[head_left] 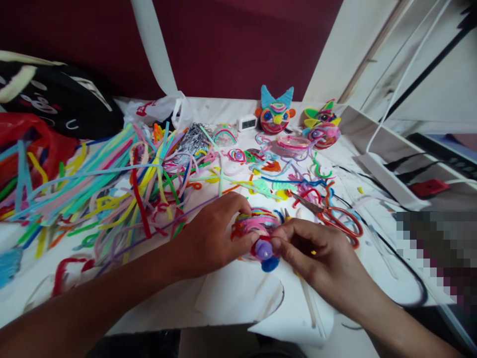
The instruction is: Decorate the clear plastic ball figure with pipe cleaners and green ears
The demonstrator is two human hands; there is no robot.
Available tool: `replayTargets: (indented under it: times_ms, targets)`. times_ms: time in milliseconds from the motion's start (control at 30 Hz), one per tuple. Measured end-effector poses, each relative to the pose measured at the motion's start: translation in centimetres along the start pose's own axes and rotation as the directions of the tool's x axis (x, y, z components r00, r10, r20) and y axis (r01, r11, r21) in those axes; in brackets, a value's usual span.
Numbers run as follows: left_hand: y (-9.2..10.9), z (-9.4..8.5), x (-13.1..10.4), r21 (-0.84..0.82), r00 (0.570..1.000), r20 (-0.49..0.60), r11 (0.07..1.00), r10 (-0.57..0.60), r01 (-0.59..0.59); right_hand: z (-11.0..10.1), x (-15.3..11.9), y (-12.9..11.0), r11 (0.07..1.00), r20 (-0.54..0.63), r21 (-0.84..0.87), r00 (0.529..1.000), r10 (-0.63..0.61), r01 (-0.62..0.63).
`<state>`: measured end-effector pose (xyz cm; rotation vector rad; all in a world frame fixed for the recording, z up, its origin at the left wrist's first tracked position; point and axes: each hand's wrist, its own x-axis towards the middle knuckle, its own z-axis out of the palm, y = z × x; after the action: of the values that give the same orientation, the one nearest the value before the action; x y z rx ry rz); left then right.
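A round craft piece [257, 221] wound with pink, yellow and red fuzzy stems sits near the table's front edge. On its near side are a purple button-like disc [264, 250] ringed in red and a blue disc [270, 264] below it. My left hand [218, 231] curls round the craft's left side, its thumb by the red ring. From the right, my right hand [313, 246] pinches at the red edge beside the purple disc. White paper [238, 298] lies under the work.
Loose fuzzy stems [112, 174] cover the table's left. Orange-handled scissors [335, 219] lie right of the craft. Behind stand a finished cat-like figure [276, 112], a small digital clock [246, 123] and another figure [323, 124]. A white power strip [391, 181] and cables run along the right.
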<state>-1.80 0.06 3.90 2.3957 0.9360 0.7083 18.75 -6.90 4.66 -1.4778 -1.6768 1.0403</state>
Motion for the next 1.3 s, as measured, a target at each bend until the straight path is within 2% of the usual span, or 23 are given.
replayTargets:
  times_ms: [200, 400, 567, 800, 1000, 1200, 1300]
  targets:
    - [0.0, 0.1, -0.2, -0.059, 1.000, -0.020, 0.998, 0.001, -0.002, 0.0, 0.1, -0.5, 0.998, 0.028, 0.037, 0.999, 0.041, -0.042]
    - [-0.6, 0.7, -0.5, -0.114, 0.990, -0.090, 0.986, 0.108, -0.118, 0.0, 0.0, -0.4, 0.999, 0.021, 0.023, 0.999, 0.043, -0.043]
    - [-1.0, 0.9, -0.8, -0.140, 0.985, -0.105, 0.978, 0.139, -0.153, 0.0, -0.1, -0.3, 0.998, 0.021, 0.028, 0.998, 0.054, -0.055]
    - [-0.9, 0.3, -0.7, -0.185, 0.983, -0.027, 0.965, 0.184, -0.186, 0.2, -0.3, -0.4, 0.999, -0.008, 0.025, 0.999, 0.041, -0.041]
    - [-1.3, -0.5, -1.0, -0.137, 0.970, 0.038, 0.962, 0.242, -0.234, 0.3, -0.4, -0.3, 1.000, -0.038, 0.000, 0.999, 0.005, -0.005]
    - [-1.8, -0.5, -1.0, -0.071, 0.931, 0.051, 0.931, 0.361, -0.357, 0.4, -0.4, -0.4, 1.000, -0.049, -0.011, 0.999, 0.003, -0.003]
    - [-2.0, -0.5, -0.9, -0.058, 0.920, 0.076, 0.923, 0.384, -0.381, 0.5, -0.5, -0.5, 1.000, -0.044, -0.022, 0.999, 0.000, -0.001]
